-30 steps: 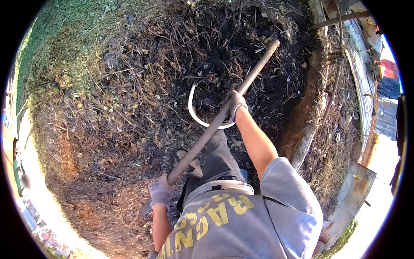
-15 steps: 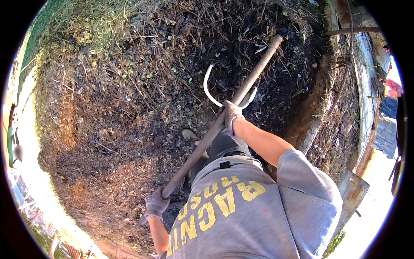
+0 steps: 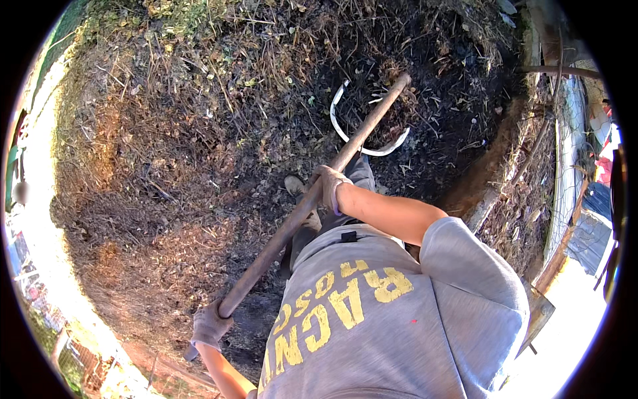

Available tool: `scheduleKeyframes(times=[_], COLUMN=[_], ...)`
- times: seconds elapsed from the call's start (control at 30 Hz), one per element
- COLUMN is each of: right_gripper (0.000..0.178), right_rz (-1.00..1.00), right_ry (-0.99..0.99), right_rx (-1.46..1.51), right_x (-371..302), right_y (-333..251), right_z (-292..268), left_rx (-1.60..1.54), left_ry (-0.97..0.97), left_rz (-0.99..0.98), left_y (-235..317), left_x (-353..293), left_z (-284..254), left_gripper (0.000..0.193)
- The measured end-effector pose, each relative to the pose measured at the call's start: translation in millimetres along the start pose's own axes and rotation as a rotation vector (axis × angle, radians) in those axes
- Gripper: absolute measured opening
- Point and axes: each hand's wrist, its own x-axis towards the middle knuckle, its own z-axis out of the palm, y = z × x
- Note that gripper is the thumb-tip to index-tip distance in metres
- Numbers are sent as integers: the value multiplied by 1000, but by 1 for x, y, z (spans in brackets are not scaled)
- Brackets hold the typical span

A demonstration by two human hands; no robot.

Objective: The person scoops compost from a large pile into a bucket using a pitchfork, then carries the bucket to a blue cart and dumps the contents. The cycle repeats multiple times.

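Note:
A long wooden tool handle point(image 3: 272, 249) slants across my body from lower left to upper right. At its lower end my left hand point(image 3: 211, 324), in a grey-brown work glove, is closed round it. Farther up, near the middle of the handle, my gloved right hand point(image 3: 328, 185) grips it too. A pale curved bar point(image 3: 379, 151), bowed like a hook, lies under the far part of the handle; whether the two are joined I cannot tell. The far end of the handle points over dark soil point(image 3: 438, 139).
Dry stalks, leaves and straw point(image 3: 186, 133) cover the ground around me. My boot point(image 3: 294, 185) stands near the handle. On the right run a plank edge point(image 3: 484, 206), wire mesh and a board point(image 3: 539, 309). A branch point(image 3: 561, 70) juts in at upper right.
The handle has moved down and left, its far end drawn in toward me. Both hands have shifted left with it. The curved bar appears slightly higher and farther right in view.

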Motion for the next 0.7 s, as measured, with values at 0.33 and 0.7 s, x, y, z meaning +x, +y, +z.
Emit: scheduleKeyframes(times=[0.33,0.7], right_gripper=[23,18], right_rz=[-149,-441], right_ry=[-233,-171], right_rx=[239,367], right_x=[-37,-83], right_y=[37,-13], right_z=[-12,-42], left_rx=[-19,5], left_ry=[285,540], left_rz=[38,137], left_y=[-39,34], left_x=[35,65], left_z=[-2,49], left_gripper=[29,25])
